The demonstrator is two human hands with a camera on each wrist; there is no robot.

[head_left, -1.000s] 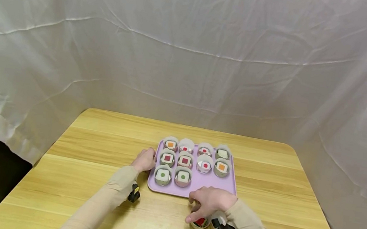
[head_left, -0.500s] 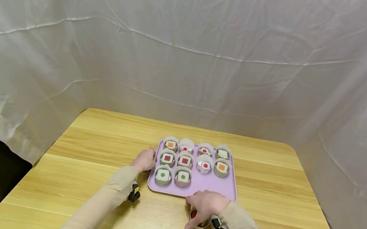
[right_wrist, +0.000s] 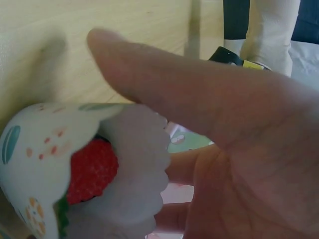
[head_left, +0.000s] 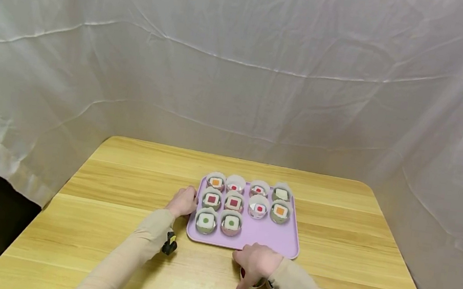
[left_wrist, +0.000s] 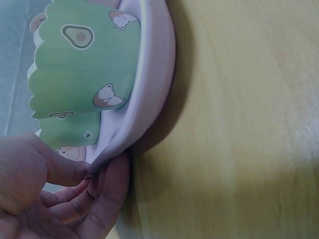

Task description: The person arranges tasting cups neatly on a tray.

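Observation:
My left hand (head_left: 183, 202) is at the left edge of the purple tray (head_left: 260, 240). In the left wrist view its thumb and curled fingers pinch the tray's raised rim, beside a green paper cupcake cup (left_wrist: 89, 59) with avocado prints. My right hand (head_left: 258, 266) reaches down over a white scalloped paper cupcake cup (right_wrist: 35, 154) on the table, in front of the tray. Its thumb is stretched out along one side of the cup and its fingers lie on the other side, partly hidden. Inside that cup sits a rough red piece (right_wrist: 93, 172) with a green edge.
Several cupcake cups (head_left: 204, 229) stand in rows on the tray, holding white square pieces with orange, red or green centres. The tray lies on a wooden table (head_left: 122, 228). Pale curtains (head_left: 239, 91) enclose the back and sides.
My right hand has moved slightly left and toward the body, settling lower over the cup, and now hides more of it. The left hand and the tray have stayed in place.

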